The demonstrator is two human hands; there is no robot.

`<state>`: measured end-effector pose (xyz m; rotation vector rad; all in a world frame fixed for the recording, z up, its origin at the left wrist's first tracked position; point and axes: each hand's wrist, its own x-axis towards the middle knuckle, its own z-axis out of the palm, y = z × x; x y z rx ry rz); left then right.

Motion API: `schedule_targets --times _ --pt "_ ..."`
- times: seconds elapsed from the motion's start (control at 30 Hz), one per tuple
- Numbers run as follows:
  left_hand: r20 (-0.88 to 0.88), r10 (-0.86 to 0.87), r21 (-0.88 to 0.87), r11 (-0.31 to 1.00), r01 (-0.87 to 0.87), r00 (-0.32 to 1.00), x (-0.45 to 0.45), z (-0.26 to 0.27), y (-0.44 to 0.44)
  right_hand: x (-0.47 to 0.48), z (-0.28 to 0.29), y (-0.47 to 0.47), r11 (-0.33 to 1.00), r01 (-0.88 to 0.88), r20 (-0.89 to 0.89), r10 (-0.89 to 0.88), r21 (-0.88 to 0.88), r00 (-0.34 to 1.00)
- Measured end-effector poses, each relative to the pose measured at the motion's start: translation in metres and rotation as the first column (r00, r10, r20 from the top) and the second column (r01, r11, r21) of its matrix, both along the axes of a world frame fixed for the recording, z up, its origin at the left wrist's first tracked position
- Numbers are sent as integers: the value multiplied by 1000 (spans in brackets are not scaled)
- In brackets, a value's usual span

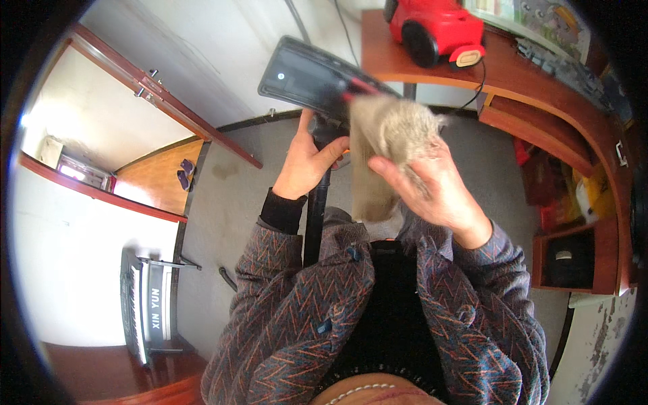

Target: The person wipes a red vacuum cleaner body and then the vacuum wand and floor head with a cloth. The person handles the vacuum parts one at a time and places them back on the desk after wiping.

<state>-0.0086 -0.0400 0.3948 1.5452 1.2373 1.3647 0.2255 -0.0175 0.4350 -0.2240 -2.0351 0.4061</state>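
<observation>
My left hand [306, 159] grips the neck where a black pole [314, 223] meets a flat, rectangular black head [304, 71]. The head is tilted, with its left end raised in front of me and a small bright spot on its face. In my right hand [440, 192] is a bunched beige-grey cloth [390, 131], blurred, with one part hanging below my fingers. The cloth covers the right part of the head, and a red strip shows just beside it. Down past my left sleeve runs the pole; its lower end is hidden.
A curved wooden desk [552, 91] bends around the right, bearing a red wheeled object [435, 30]. Under it are an open drawer [536, 131] and a shelf with bags. A door edge [167, 101] juts in at left. Shoes [186, 173] and a keyboard [136, 304] lie beyond.
</observation>
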Motion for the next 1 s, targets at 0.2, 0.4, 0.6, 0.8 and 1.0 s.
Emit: schedule_targets --times 0.2,0.4,0.6,0.8,1.0 --pt "-397 51 218 975 40 916 -6 -12 -2 -56 23 15 960 212 501 -276 182 820" --pt "50 47 34 998 -49 998 0 1 -18 -52 -23 17 930 273 254 -334 247 908" --pt "-74 -8 122 992 17 997 5 -12 -7 -39 -48 17 924 306 287 -365 231 886" --pt "-273 59 187 982 -7 960 15 -16 -21 -62 20 7 985 169 580 -160 39 799" --pt "-63 20 139 990 -11 998 8 0 -18 -45 -26 7 866 289 156 -378 408 912"
